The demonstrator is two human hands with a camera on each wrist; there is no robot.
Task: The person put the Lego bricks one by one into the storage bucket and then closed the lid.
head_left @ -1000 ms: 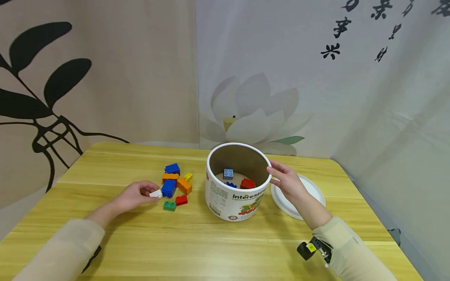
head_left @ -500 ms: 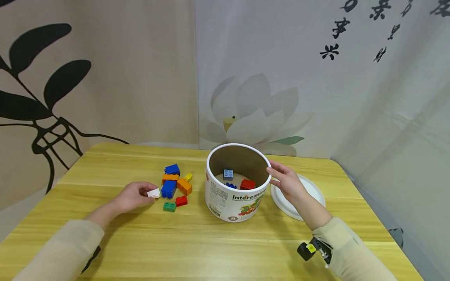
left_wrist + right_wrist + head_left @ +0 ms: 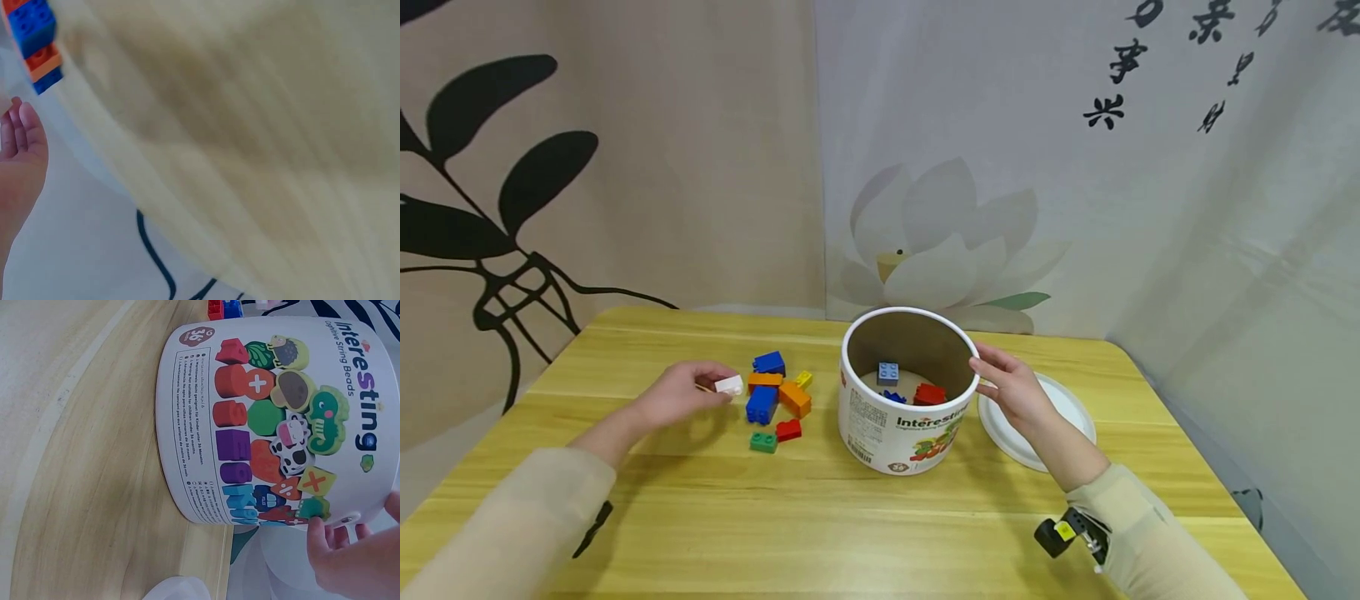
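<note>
In the head view my left hand pinches a white toy brick, raised just left of a small group of bricks. Of that group, a blue brick, an orange brick and a green brick sit closest. My right hand holds the right side of a round white bucket near its rim; in the right wrist view the thumb lies on the printed wall. Inside the bucket are a light blue brick, a red brick and a dark blue piece.
Behind my right hand a round white lid lies on the wooden table. A red brick, a yellow brick and another blue brick belong to the loose group. A printed curtain hangs past the table's far edge.
My left hand has drawn the white brick slightly left and then lifted it up from beside the group. The right hand and the bucket stay in place.
</note>
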